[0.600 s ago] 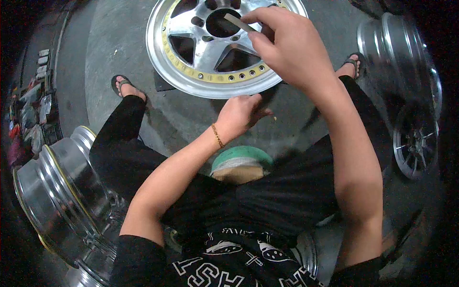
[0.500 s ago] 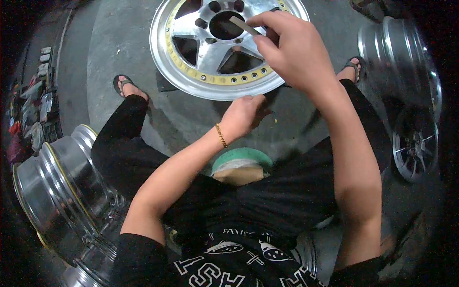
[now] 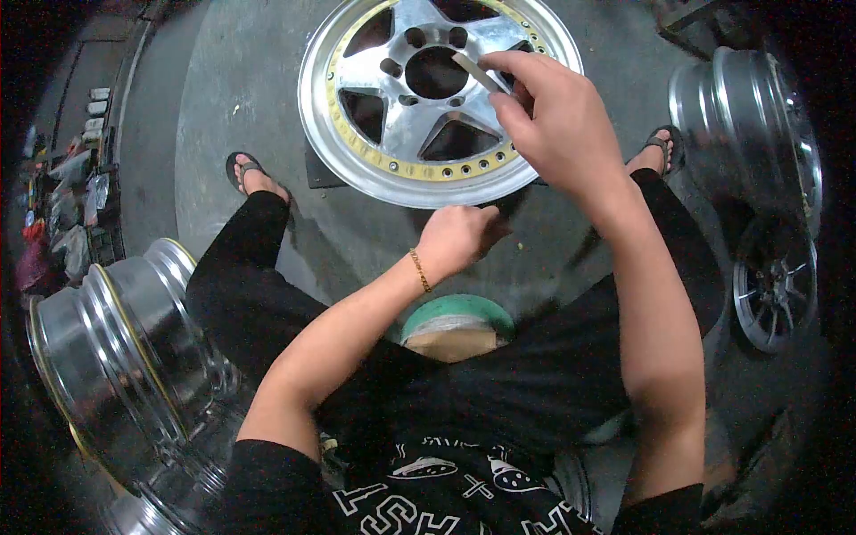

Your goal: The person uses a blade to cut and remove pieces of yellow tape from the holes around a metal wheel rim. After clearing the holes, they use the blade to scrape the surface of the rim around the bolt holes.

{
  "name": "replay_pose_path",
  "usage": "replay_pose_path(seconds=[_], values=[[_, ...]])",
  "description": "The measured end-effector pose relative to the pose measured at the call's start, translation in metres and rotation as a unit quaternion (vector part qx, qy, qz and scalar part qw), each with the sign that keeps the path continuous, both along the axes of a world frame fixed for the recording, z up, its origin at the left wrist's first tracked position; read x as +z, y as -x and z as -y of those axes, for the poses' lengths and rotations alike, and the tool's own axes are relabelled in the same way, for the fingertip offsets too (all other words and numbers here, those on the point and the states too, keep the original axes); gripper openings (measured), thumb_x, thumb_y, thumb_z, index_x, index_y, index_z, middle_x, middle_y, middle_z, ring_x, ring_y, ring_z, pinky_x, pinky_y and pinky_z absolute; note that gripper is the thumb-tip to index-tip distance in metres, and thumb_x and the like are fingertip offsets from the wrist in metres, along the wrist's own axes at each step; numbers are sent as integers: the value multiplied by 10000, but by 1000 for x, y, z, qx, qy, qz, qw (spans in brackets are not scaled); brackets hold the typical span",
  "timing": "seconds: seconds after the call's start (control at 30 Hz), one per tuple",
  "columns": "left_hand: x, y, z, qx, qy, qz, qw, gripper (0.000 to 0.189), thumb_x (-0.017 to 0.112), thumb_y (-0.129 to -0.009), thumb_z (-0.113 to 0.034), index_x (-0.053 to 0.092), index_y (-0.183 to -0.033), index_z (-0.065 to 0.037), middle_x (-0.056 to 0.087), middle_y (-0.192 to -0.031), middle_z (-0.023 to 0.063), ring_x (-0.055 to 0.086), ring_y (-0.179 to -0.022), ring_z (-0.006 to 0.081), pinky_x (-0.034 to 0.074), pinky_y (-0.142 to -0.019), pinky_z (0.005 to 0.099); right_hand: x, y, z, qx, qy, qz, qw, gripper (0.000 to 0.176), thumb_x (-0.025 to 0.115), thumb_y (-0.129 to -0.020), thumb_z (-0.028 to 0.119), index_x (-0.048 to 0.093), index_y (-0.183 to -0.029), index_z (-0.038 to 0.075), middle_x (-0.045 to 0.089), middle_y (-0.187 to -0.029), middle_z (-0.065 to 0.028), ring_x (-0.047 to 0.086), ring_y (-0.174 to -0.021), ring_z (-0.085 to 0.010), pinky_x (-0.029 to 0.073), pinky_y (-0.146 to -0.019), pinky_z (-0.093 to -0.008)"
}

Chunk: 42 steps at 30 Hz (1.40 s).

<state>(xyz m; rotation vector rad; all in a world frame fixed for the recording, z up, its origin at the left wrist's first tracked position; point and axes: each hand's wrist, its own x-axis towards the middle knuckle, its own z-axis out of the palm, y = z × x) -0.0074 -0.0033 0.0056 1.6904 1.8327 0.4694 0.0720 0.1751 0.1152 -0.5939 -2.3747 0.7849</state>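
Note:
A polished star-spoked wheel rim (image 3: 406, 125) with a yellowish ring around its face lies in front of me, cut off by the top of the view. My right hand (image 3: 562, 125) is over its right side, pinching a thin, pale flat strip (image 3: 477, 71) between thumb and fingers. The strip's free end overlaps the edge of the centre hole. Just below the rim's near edge is my left hand (image 3: 455, 239), closed with its fingers curled under and largely hidden; I cannot tell what they hold. A gold bracelet (image 3: 420, 270) circles that wrist.
A green-topped round object (image 3: 459, 310) with a tan piece sits between my legs. Metal wheel barrels (image 3: 111, 330) are at my left. More wheels (image 3: 731, 107) stand at the right, including a dark-spoked one (image 3: 774, 281). Assorted goods (image 3: 71, 214) line the far left.
The whole scene sits slightly lower and further right in view. Both hands keep nearly the same pose by the rim, the strip still pinched in my right hand.

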Motion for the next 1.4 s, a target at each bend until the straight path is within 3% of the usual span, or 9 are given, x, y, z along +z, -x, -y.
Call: replay_pose_path(seconds=[0.1, 0.23, 0.33, 0.6, 0.77, 0.9, 1.17, 1.23, 1.4], values=[[10, 8, -7, 85, 22, -39, 995, 364, 625, -954, -375, 666, -848, -30, 657, -729, 224, 657, -739, 449, 526, -678, 530, 6, -4, -6, -23, -25, -17, 999, 258, 685, -845, 100, 696, -1088, 15, 687, -960, -214, 668, -915, -400, 529, -842, -467], [-3, 39, 3, 138, -58, -47, 988, 138, 638, -877, -143, 669, -925, -18, 668, -961, 216, 632, -940, 417, 522, -805, 502, 6, -10, -17, -40, -43, -37, 998, 249, 705, -861, 124, 706, -1082, 9, 666, -894, -180, 653, -824, -344, 509, -765, -425], [-7, 60, 14, 81, -50, -162, 982, 228, 640, -814, -72, 681, -1037, -50, 633, -1022, 160, 590, -988, 370, 510, -863, 454, 4, -13, -19, -42, -50, -48, 997, 245, 711, -873, 134, 714, -1084, 10, 657, -852, -152, 653, -761, -296, 500, -711, -384], [-12, 62, 14, 51, -61, -159, 984, 370, 644, -820, -48, 712, -1175, -127, 607, -993, 143, 590, -939, 337, 510, -845, 454, 4, -11, -16, -42, -31, -35, 998, 219, 722, -862, 137, 724, -1039, 9, 658, -853, -154, 649, -763, -327, 498, -694, -400], [-10, 61, 7, 17, -33, -219, 975, 338, 643, -791, -82, 720, -1116, -142, 598, -969, 93, 577, -938, 304, 506, -811, 429, 7, -13, -17, -47, -22, -30, 998, 192, 719, -858, 119, 726, -1015, 7, 656, -847, -157, 646, -757, -331, 501, -690, -396], [-13, 59, 6, 31, -64, -198, 978, 321, 633, -789, -82, 723, -1095, -119, 600, -974, 101, 571, -932, 307, 505, -815, 422, 12, -12, -17, -52, -2, -44, 998, 185, 706, -855, 145, 730, -985, 16, 659, -867, -176, 658, -816, -370, 527, -755, -447], [-12, 64, 11, 19, -76, -148, 986, 336, 669, -800, -96, 725, -1130, -120, 601, -1053, 131, 560, -969, 333, 479, -909, 417, 16, -8, -11, -54, 28, -10, 998, 176, 727, -852, 134, 727, -990, 25, 669, -855, -154, 679, -789, -331, 533, -721, -410], [-3, 71, 7, 29, -90, -141, 985, 231, 682, -809, -119, 713, -1036, -91, 609, -1031, 139, 572, -965, 340, 487, -880, 425, 16, -7, -12, -62, 52, 6, 997, 172, 725, -855, 132, 724, -987, 22, 677, -862, -150, 690, -787, -313, 537, -720, -399], [13, 93, -1, 220, -96, -43, 970, 187, 692, -865, -201, 616, -857, -31, 610, -830, 185, 602, -840, 398, 494, -750, 477, 7, -8, -15, -89, 58, -35, 994, 178, 714, -859, 136, 707, -978, 3, 701, -910, -167, 695, -760, -302, 539, -715, -387]])
